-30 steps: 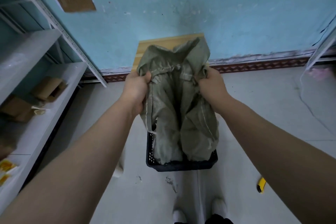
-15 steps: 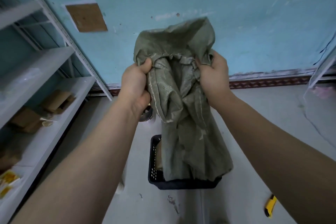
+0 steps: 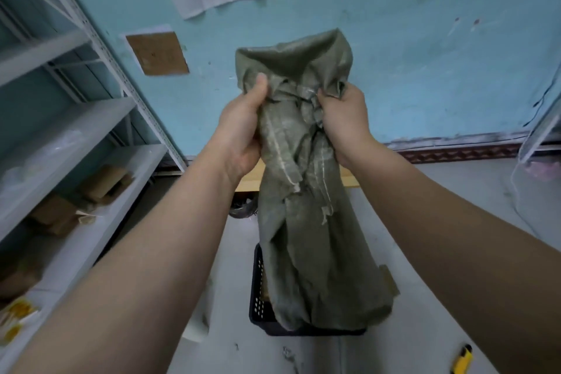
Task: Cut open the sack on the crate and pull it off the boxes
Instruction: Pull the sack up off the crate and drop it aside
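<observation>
A crumpled grey-green woven sack [image 3: 306, 222] hangs at chest height in front of me. My left hand [image 3: 243, 127] grips its bunched top on the left, and my right hand [image 3: 346, 118] grips it on the right. The sack's lower end drapes over a black perforated plastic crate [image 3: 258, 297] on the floor and hides most of it. A sliver of brown cardboard box [image 3: 390, 281] shows at the crate's right edge, and another box edge peeks out inside the crate's left wall.
A yellow utility knife [image 3: 463, 363] lies on the floor at lower right. Grey metal shelving [image 3: 69, 136] with cardboard pieces stands along the left. A wooden board [image 3: 249, 179] leans against the blue wall behind the sack. Another rack's edge shows at far right.
Both hands have raised the sack higher, pulling it up out of the crate. My view has tilted up, so more of the wall shows.
</observation>
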